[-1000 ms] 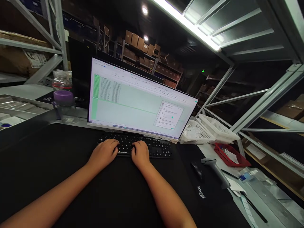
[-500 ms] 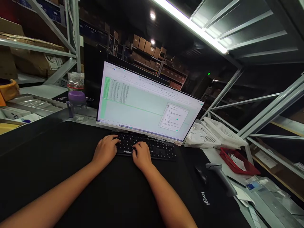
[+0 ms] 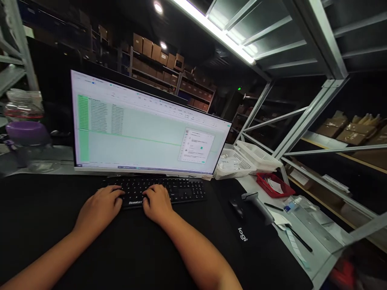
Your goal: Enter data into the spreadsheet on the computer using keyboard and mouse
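Note:
A black keyboard lies on the dark desk mat, below a monitor. The screen shows a spreadsheet with a green column at left and a small pop-up window at lower right. My left hand rests at the keyboard's left end, fingers stretched over the keys and holding nothing. Near the middle of the keyboard is my right hand, its fingers spread and slightly bent on the keys, also holding nothing. To the right of the keyboard sit a black mouse and a grey handheld scanner.
White perforated baskets and a red tray with papers stand right of the monitor. A clear jar with a purple lid stands at left. Metal shelf posts rise at right, with boxes on racks behind.
The view has turned to the right, so the monitor, keyboard and hands appear further left. Both hands stay on the keyboard in nearly the same places.

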Available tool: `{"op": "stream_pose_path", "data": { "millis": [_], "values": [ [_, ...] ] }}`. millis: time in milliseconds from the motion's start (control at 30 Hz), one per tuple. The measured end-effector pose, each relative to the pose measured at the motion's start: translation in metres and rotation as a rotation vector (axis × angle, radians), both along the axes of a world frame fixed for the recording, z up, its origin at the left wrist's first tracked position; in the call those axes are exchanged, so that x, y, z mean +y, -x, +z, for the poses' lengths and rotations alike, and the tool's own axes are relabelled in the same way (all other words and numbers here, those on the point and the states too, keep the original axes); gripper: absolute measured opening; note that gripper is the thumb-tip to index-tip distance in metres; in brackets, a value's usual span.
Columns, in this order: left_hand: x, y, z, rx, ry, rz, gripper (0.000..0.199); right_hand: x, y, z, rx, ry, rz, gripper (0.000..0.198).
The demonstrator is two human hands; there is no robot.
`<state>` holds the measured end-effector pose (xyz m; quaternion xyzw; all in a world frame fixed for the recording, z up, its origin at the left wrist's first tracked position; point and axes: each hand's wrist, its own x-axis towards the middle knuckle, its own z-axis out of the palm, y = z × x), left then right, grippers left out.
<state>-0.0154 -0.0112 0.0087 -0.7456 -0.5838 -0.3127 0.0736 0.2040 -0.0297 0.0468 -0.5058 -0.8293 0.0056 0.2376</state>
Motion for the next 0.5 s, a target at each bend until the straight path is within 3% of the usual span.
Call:
{"op": "stream_pose_path", "data": {
  "millis": [500],
  "values": [
    [-0.0022, -0.0104, 0.0058, -0.011, 0.077, 0.011, 0.06, -0.0001, -0.0005, 0.0013, 0.003, 0.003, 0.001, 0.026]
  ]
}}
